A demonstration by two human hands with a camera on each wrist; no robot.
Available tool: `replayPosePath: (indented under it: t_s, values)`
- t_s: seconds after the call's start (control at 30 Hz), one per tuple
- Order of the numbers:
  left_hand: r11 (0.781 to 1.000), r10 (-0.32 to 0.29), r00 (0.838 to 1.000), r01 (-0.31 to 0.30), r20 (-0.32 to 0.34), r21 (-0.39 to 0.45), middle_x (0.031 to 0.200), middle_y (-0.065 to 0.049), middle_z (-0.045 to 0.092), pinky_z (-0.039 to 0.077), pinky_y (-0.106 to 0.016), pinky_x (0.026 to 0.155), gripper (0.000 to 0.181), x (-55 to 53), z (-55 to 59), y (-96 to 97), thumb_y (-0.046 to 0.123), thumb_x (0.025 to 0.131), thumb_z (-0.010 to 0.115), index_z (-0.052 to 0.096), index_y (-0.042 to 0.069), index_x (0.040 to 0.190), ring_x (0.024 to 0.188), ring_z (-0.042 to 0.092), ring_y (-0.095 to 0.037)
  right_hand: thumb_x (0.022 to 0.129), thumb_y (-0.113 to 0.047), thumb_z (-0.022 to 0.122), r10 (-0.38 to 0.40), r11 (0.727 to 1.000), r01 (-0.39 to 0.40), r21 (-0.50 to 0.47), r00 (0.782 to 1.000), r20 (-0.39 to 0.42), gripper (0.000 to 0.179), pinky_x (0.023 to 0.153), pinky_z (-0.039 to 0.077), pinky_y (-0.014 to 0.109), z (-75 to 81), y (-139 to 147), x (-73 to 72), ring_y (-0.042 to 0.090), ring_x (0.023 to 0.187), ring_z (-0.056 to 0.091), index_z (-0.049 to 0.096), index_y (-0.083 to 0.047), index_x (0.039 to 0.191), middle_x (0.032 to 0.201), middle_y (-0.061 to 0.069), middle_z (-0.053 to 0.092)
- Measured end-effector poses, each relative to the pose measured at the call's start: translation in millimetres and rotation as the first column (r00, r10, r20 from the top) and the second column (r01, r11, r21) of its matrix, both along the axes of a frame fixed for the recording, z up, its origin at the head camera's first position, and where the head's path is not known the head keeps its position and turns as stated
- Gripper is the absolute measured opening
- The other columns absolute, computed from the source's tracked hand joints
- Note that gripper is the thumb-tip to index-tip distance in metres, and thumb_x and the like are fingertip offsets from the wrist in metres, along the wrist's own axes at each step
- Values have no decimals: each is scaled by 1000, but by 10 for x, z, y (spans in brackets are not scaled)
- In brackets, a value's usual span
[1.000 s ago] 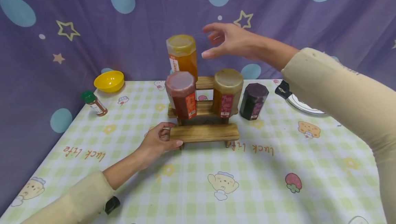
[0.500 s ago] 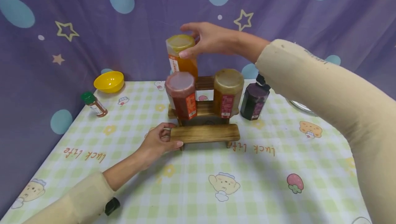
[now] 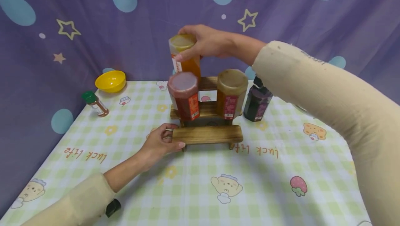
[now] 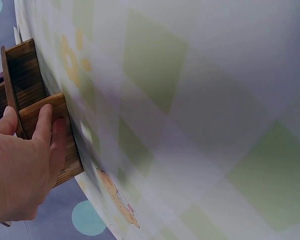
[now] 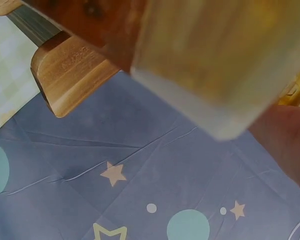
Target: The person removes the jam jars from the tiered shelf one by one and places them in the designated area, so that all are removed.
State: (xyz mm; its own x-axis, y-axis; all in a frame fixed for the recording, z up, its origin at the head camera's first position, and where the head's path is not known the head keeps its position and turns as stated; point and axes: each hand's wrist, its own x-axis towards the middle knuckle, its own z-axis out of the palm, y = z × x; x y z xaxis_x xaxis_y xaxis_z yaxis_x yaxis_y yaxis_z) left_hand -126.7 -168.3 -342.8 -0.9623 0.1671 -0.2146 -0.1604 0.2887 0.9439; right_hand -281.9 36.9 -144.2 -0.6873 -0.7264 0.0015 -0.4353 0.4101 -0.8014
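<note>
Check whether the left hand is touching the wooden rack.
Touching. The left wrist view shows it: the left hand has its fingers lying on the end of the wooden rack, no gap visible.

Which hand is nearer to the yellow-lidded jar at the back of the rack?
Right. The right hand grips the yellow-lidded jar near its lid; the left hand is well below and in front of it, holding the wooden rack by its bottom step's left end.
</note>
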Motion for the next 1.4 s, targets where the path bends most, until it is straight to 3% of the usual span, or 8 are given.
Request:
replayPosePath:
  t_s: [0.43, 0.6, 0.77, 0.9, 1.13, 1.4]
  values:
    - [998, -9, 1000, 8, 9, 58, 76, -3, 29, 55, -30, 77, 60, 17, -17, 12, 4, 82, 76, 44, 3, 133, 60, 30, -10, 85, -20, 76, -14, 1000, 15, -27, 1000, 12, 63, 77, 51, 33, -3, 8, 8, 21, 95, 54, 43, -7, 137, 114, 10, 52]
    - [999, -7, 1000, 7, 9, 47, 75, -3, 29, 53, -28, 73, 60, 15, -12, 15, 5, 81, 77, 45, 4, 132, 60, 29, -10, 82, -19, 79, -33, 994, 34, -100, 999, 12, 57, 79, 52, 36, 40, 63, 3, 23, 97, 57, 52, -8, 131, 114, 11, 57]
    - [1000, -1, 1000, 1, 2, 22, 73, -2, 27, 46, -25, 65, 59, 8, 2, 25, 7, 81, 77, 45, 5, 131, 61, 27, -12, 78, -21, 81, -108, 985, 102, -141, 993, -37, 71, 88, 51, 37, 180, 198, -16, 22, 108, 55, 48, -12, 140, 124, 9, 55]
    - [1000, 7, 1000, -7, 4, 5, 73, -2, 28, 44, -25, 63, 59, 3, 8, 32, 7, 82, 77, 46, 5, 131, 61, 27, -12, 75, -22, 84, -183, 973, 170, -154, 980, -80, 84, 86, 51, 36, 243, 332, -48, 21, 112, 54, 40, -13, 146, 131, 8, 53]
    - [1000, 6, 1000, -6, -2, -3, 72, -2, 28, 42, -25, 62, 60, -4, 2, 30, 8, 81, 78, 46, 5, 131, 61, 28, -13, 72, -24, 86, -273, 953, 247, -173, 951, -146, 86, 87, 52, 35, 270, 575, -93, 22, 111, 55, 42, -13, 145, 131, 9, 53]
    - [1000, 13, 1000, -13, 13, 21, 78, -4, 30, 47, -26, 66, 60, -15, -2, 64, 7, 81, 78, 46, 5, 132, 64, 30, -13, 71, -24, 87, -408, 905, 384, -181, 905, -122, 87, 93, 49, 35, 308, 930, -118, 21, 111, 53, 43, -16, 146, 130, 7, 53]
